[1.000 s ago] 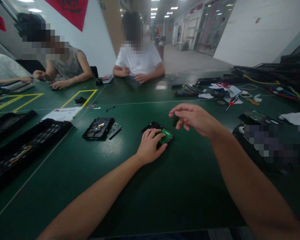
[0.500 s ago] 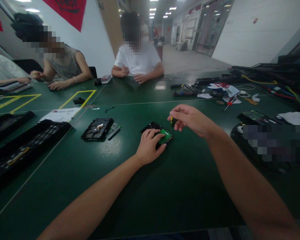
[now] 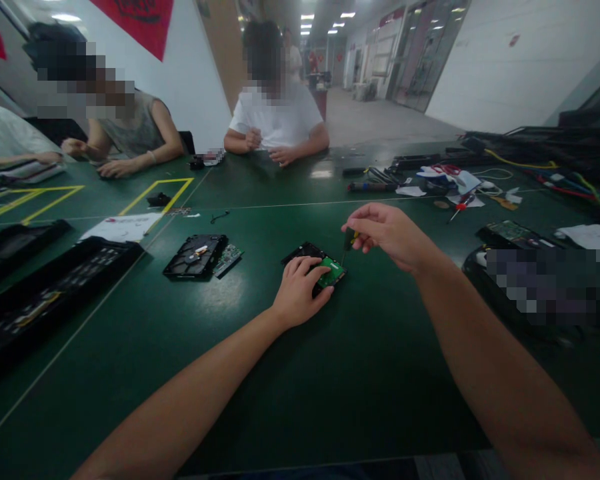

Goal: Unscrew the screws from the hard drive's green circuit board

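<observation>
A black hard drive (image 3: 304,254) with a green circuit board (image 3: 333,271) on top lies on the green table (image 3: 290,380). My left hand (image 3: 299,292) presses down on it, fingers curled over the drive's near side. My right hand (image 3: 387,233) pinches the dark handle of a small screwdriver (image 3: 349,241), held upright with its tip at the board's right edge.
A second opened drive (image 3: 196,256) with a loose board (image 3: 228,259) lies to the left. Black trays (image 3: 50,293) line the left edge. Tools, cables and papers (image 3: 455,183) crowd the far right. Two people sit across the table, and a third person's arm is at far left.
My right hand has drawn its fingers closer together on the screwdriver handle and shifted slightly. My left hand has stayed on the drive.
</observation>
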{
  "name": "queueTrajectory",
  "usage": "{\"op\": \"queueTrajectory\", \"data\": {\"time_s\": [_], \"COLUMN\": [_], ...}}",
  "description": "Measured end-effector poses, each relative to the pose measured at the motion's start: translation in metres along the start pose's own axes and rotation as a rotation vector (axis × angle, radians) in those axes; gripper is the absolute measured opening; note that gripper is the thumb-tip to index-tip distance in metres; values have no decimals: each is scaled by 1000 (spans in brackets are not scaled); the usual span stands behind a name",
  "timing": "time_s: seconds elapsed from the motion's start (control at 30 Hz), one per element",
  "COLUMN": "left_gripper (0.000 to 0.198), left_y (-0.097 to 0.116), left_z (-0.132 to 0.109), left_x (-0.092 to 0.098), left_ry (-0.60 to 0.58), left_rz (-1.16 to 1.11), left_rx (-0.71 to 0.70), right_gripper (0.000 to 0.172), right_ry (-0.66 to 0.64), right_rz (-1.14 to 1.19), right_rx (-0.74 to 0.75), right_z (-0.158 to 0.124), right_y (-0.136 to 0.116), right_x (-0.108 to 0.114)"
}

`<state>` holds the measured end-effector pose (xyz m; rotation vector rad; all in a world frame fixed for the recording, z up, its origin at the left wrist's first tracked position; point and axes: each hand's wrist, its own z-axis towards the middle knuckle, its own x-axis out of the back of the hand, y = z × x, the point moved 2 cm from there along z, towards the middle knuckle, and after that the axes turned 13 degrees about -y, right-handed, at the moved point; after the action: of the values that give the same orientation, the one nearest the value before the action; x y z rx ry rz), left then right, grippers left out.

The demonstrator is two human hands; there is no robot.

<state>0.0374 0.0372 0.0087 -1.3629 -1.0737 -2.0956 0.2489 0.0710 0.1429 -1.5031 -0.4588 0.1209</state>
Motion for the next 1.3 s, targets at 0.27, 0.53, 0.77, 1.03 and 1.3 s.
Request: {"op": "queueTrajectory", "data": {"time_s": [0.27, 0.53, 0.77, 1.03, 1.3], "left_gripper": [42, 42, 41, 43, 42], "left_y": [0, 0, 1, 1, 1], "left_z": [0, -1, 0, 0, -1], "left_x": [0, 0, 1, 0, 0], "left_ry": [3, -3, 0, -5, -7], "left_rz": [1, -8, -8, -1, -1], "left_rx": [1, 8, 8, 4, 8], "right_gripper": [10, 20, 16, 12, 18], "right_ry": [-12, 46, -33, -34, -48], "right_rz": [19, -44, -105, -96, -156], "right_rx": [-11, 13, 49, 36, 72], "right_z": [2, 4, 0, 0, -3], "right_y": [4, 8, 7, 2, 1], "right_x": [0, 2, 4, 1, 0]}}
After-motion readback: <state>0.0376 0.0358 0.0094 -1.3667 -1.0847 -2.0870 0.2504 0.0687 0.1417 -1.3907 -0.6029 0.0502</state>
